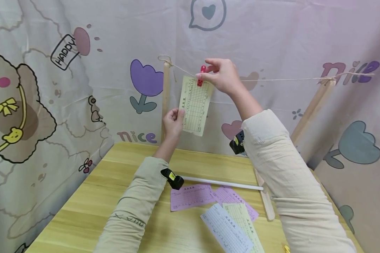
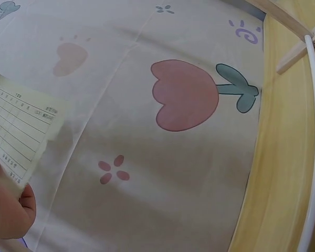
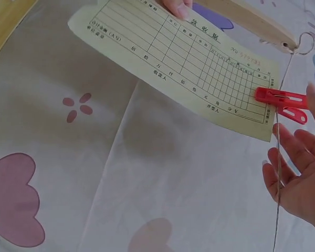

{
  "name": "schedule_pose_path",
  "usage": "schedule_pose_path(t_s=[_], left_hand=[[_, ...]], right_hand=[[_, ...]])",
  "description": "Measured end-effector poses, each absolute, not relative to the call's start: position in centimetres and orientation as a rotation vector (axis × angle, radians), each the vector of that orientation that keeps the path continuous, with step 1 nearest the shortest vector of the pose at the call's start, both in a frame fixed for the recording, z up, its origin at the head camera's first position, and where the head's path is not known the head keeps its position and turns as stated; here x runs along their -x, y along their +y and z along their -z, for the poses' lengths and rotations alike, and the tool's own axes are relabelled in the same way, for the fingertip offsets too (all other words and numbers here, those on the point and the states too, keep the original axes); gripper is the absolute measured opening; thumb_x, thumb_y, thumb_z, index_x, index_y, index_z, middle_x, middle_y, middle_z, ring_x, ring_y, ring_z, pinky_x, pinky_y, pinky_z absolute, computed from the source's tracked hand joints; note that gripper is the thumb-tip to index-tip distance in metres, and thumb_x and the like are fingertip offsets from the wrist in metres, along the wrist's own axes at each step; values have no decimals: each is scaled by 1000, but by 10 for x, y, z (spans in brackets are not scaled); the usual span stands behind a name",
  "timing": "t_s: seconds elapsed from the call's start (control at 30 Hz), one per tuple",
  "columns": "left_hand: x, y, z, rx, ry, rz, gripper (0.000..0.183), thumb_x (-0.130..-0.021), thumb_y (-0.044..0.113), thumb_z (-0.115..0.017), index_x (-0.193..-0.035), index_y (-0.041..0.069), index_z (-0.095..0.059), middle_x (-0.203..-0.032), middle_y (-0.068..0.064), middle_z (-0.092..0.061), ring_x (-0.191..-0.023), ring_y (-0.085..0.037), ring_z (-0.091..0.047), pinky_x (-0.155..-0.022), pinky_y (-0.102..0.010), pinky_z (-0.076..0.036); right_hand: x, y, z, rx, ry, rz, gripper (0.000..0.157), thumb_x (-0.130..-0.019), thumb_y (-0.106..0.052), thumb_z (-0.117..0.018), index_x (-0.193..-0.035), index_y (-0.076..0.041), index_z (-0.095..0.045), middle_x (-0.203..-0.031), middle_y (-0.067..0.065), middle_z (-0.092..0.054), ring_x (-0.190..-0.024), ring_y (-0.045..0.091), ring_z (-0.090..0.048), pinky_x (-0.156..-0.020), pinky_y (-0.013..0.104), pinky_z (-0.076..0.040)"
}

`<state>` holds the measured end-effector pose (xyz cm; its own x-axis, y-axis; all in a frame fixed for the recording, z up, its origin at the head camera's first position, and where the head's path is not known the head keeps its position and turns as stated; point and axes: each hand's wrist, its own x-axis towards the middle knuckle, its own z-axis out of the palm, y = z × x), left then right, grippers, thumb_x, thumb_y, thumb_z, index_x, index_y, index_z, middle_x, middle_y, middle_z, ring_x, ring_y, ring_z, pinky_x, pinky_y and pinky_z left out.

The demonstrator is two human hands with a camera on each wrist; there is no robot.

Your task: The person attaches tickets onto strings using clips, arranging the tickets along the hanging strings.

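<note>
A pale yellow receipt slip point(image 1: 194, 105) hangs at the twine point(image 1: 272, 80), its top edge held by a red clothespin point(image 1: 201, 75). My left hand point(image 1: 174, 123) pinches the slip's left edge low down; in the left wrist view that hand point(image 2: 10, 210) shows only partly. My right hand point(image 1: 221, 75) is at the clothespin. In the right wrist view, the thumb of the right hand point(image 3: 302, 173) lies by the end of the clothespin point(image 3: 278, 98), while the other fingers are spread loosely beside the twine point(image 3: 277, 210).
Wooden posts stand left point(image 1: 166, 102) and right point(image 1: 313, 105), with the twine tied between them. On the wooden table point(image 1: 92, 196) lie purple slips point(image 1: 190, 197), a white slip point(image 1: 226, 228), another yellow slip point(image 1: 245, 219) and a white rod point(image 1: 221, 183). A printed cloth hangs behind.
</note>
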<state>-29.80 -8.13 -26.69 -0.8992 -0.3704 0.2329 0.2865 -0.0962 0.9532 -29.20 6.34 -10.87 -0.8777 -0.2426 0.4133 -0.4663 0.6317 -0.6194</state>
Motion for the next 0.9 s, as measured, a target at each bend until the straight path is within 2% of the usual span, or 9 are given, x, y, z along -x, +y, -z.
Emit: schedule_pose_path(t_s=[0.13, 0.4, 0.67, 0.8, 0.9], left_hand=[[300, -77, 269, -77, -1774, 2046, 28, -92, 17, -57, -111, -4, -58, -99, -15, -62, -77, -8, -52, -67, -14, -46], [302, -78, 272, -82, -1730, 2038, 27, -92, 15, -57, -109, -6, -58, -89, -6, -59, -75, -7, -51, -68, -15, -46], [300, -83, 273, -100, -1764, 2034, 29, -93, 19, -56, -112, -3, -58, -94, -9, -61, -77, -7, -53, -68, -13, -46], [301, -82, 274, -99, -1791, 2042, 31, -92, 20, -56, -115, 0, -57, -105, -14, -63, -85, -12, -55, -76, -19, -49], [301, -81, 276, -98, -1788, 2035, 32, -92, 18, -58, -119, 1, -56, -115, -16, -61, -99, -16, -56, -89, -24, -48]], right_hand=[[292, 69, 112, -577, -2559, -1106, 65, -82, -30, -70, -138, -13, -43, -120, 9, -61, -119, 17, -51, -97, 30, -45], [291, 70, 115, -610, -2542, -1014, 64, -82, -32, -70, -137, -14, -45, -122, 6, -62, -121, 15, -50, -100, 30, -42], [288, 64, 114, -603, -2510, -1008, 62, -82, -29, -70, -137, -13, -45, -126, 6, -59, -122, 14, -48, -100, 28, -41], [286, 69, 115, -586, -2466, -1019, 61, -83, -28, -70, -137, -12, -46, -129, 7, -57, -123, 17, -46, -102, 30, -40], [283, 74, 118, -582, -2419, -1025, 59, -83, -26, -69, -136, -11, -47, -128, 8, -58, -123, 20, -45, -103, 32, -38]])
